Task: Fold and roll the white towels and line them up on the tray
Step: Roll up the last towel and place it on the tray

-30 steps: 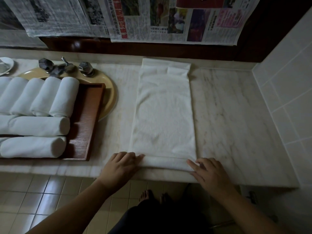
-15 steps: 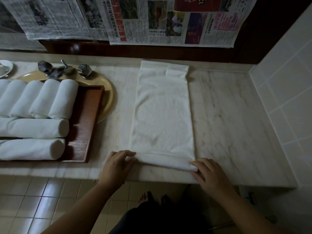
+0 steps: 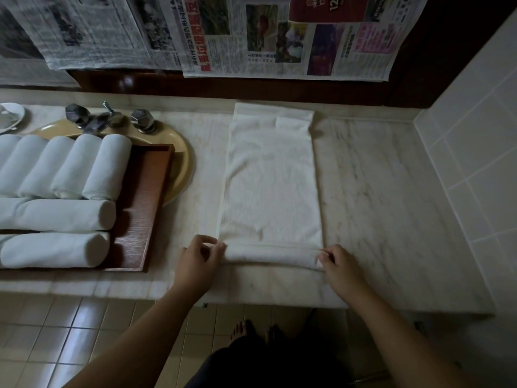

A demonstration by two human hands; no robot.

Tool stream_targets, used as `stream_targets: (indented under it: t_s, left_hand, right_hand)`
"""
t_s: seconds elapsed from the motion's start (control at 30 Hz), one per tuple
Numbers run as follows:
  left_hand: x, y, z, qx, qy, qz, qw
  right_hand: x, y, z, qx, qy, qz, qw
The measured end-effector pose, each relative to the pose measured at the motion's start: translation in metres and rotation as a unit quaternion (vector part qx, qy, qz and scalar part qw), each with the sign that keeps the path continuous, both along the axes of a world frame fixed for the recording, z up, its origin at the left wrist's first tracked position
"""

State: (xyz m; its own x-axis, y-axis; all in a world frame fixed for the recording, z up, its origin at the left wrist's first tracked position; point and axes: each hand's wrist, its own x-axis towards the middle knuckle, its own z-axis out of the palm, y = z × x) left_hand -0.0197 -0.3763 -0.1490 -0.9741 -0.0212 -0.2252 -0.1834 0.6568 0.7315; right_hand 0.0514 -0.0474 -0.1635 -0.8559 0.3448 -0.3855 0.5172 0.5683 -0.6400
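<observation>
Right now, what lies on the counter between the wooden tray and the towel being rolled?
In the head view, only bare marble counter separates the wooden tray from the flat towel; the left hand pinches its rolled near end.

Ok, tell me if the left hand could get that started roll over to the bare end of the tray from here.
Probably yes. The left hand already pinches the roll's near-left end, and the tray's bare right strip lies close beside it, with only open counter between. The rest of the towel is unrolled.
</observation>
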Motion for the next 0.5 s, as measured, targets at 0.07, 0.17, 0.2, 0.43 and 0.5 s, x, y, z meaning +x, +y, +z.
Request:
stream_targets:
  t_s: [0.07, 0.17, 0.2, 0.43, 0.5]
  left_hand:
    - [-0.002, 0.004, 0.002, -0.036, 0.029, 0.004, 0.999]
    - [-0.003, 0.009, -0.001, -0.174, 0.152, -0.098, 0.968]
    - [-0.002, 0.01, -0.005, -0.205, 0.194, -0.151, 0.947]
    - [0.004, 0.022, -0.006, -0.238, 0.332, -0.295, 0.864]
    - [0.011, 0.025, -0.005, -0.223, 0.299, -0.298, 0.879]
  right_hand:
    - [-0.004, -0.006, 0.004, 0.009, -0.013, -0.008, 1.0]
    - [0.0, -0.018, 0.008, 0.145, 0.003, 0.047, 0.988]
    - [0.003, -0.023, 0.011, 0.21, 0.049, 0.088, 0.973]
    - [0.011, -0.039, 0.014, 0.304, 0.23, 0.283, 0.88]
    - [0.013, -0.04, 0.008, 0.308, 0.222, 0.268, 0.885]
